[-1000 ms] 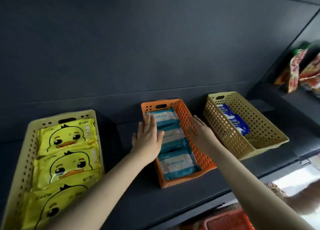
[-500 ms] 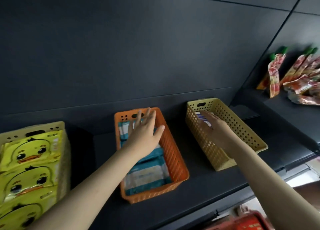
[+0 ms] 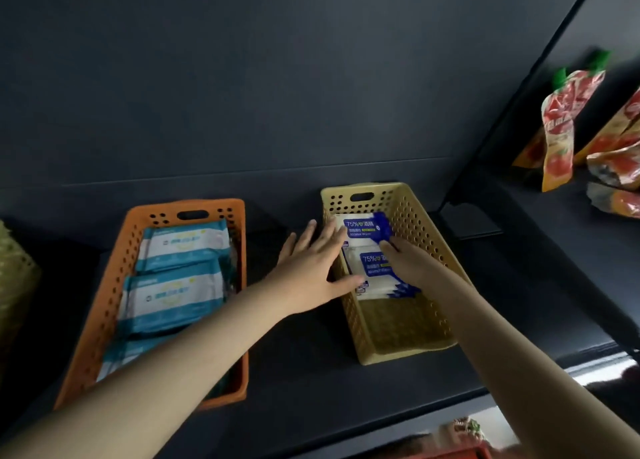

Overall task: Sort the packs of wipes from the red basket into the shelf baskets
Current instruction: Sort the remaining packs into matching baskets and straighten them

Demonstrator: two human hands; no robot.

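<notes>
Both our hands are at the yellow basket [image 3: 417, 223] on the dark shelf [image 3: 298, 372]. Our left hand [image 3: 311, 268] lies spread flat against the basket's outer left wall, thumb over the rim. Our right hand [image 3: 412, 264] reaches inside, its fingertips on a corner of the rear blue-and-white wipes pack [image 3: 362, 228]; we cannot tell whether they pinch it. Teal packs [image 3: 183, 244] fill the orange basket [image 3: 114, 285] to the left.
</notes>
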